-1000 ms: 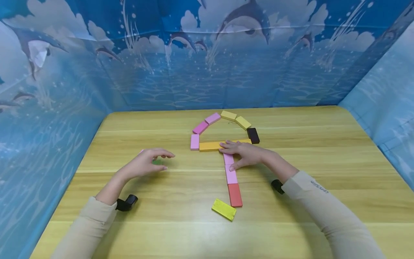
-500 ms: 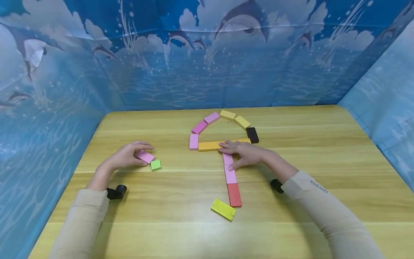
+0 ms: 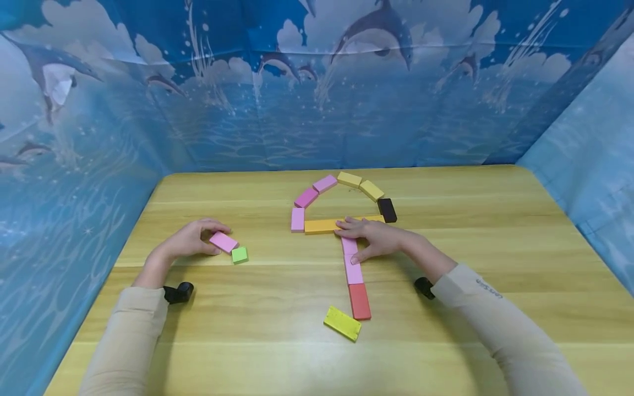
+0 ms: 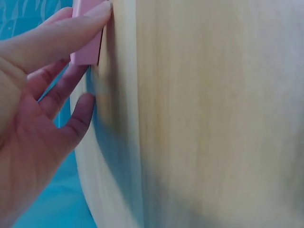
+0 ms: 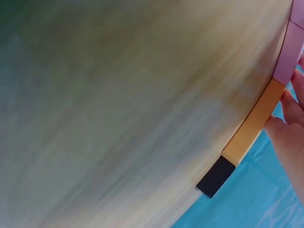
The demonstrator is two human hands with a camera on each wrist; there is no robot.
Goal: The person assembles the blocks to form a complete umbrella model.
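Note:
At the left of the table, my left hand (image 3: 190, 240) has its thumb and fingers around the near end of a pink block (image 3: 224, 242). The thumb lies against one side of that pink block (image 4: 88, 47) in the left wrist view. A small green block (image 3: 240, 255) touches its right end. My right hand (image 3: 373, 236) rests with extended fingers on the long orange block (image 3: 322, 226) and the pink blocks (image 3: 353, 269) below it. In the right wrist view its fingers lie along the orange block (image 5: 254, 123). A red block (image 3: 359, 301) continues the pink row.
Pink blocks (image 3: 298, 219), yellow blocks (image 3: 349, 179) and a black block (image 3: 387, 210) form an arch behind the orange one. A yellow-green block (image 3: 342, 323) lies tilted near the red block. Blue dolphin-printed cloth (image 3: 297, 121) encloses the wooden table (image 3: 446, 192).
My left hand has moved left and back and taken the pink block between thumb and fingers, exposing the green block. My right hand stays in place.

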